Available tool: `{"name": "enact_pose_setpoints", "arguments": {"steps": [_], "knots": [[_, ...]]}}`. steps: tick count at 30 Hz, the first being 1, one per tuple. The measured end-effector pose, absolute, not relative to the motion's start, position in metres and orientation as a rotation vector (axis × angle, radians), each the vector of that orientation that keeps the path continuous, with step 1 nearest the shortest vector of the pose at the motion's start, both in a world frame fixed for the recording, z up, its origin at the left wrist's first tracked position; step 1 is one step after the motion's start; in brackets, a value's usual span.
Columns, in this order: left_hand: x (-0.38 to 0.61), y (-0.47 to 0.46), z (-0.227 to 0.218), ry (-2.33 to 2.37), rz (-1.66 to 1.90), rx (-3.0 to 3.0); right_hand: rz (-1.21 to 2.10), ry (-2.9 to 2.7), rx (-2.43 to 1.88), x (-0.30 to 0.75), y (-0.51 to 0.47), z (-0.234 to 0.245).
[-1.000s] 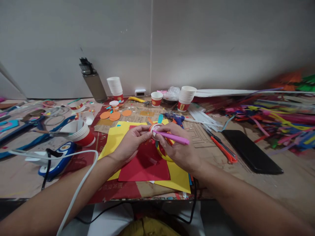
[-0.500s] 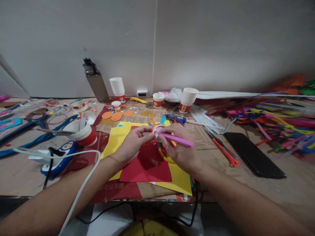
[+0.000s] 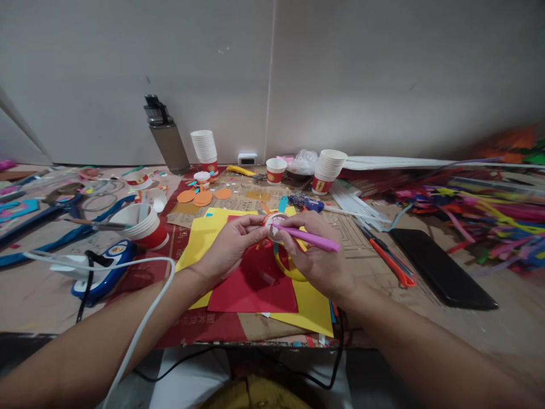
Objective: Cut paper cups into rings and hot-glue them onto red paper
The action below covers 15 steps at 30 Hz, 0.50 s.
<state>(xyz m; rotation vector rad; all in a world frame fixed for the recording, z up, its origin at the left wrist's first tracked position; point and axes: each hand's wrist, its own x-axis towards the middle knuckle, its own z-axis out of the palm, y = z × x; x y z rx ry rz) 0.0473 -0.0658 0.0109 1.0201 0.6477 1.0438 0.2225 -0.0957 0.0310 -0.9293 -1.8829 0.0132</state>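
Between my hands is a small paper cup (image 3: 279,220), its round white end facing up and marked with pink lines. Coloured strips, among them orange and blue, stick out around it. The fingers of my left hand (image 3: 238,241) pinch its left edge. In my right hand (image 3: 317,258) is a pink-purple marker pen (image 3: 313,237), its tip at the white face of the cup. A yellow loop (image 3: 287,267) hangs beneath the cup, partly behind my right hand. Below lie a red sheet (image 3: 255,289) and yellow paper (image 3: 309,312).
Behind are orange paper discs (image 3: 203,198), stacked paper cups (image 3: 330,170), a glue gun (image 3: 306,203) and a bottle (image 3: 168,142). A utility knife (image 3: 392,261) and black phone (image 3: 440,270) lie right. At left, a white cable (image 3: 149,312) crosses above my forearm, near a cup of brushes (image 3: 142,224).
The view has shifted slightly. The cup's white face shows a little more, with pink lines plainer on it. Both hands keep their holds, the pen still at the cup.
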Motion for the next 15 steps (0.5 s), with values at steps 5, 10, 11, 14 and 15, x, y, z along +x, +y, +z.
{"name": "enact_pose_setpoints", "arguments": {"steps": [5, 10, 11, 14, 15], "knots": [[0.0477, -0.0669, 0.0131, 0.647, 1.040, 1.021, 0.029, -1.874, -0.923, 0.2221, -0.0959, 0.0318], [0.0475, -0.0670, 0.0134, 0.653, 1.047, 1.004, 0.014, -1.878, -0.931, 0.2220, -0.0966, 0.0334], [0.0475, -0.0669, 0.0131, 0.653, 1.048, 1.004, 0.010, -1.879, -0.927, 0.2221, -0.0967, 0.0335], [0.0476, -0.0667, 0.0125, 0.647, 1.050, 1.000, 0.014, -1.877, -0.924, 0.2222, -0.0971, 0.0335], [0.0476, -0.0667, 0.0126, 0.642, 1.050, 0.999, 0.019, -1.876, -0.926, 0.2221, -0.0973, 0.0335]]}}
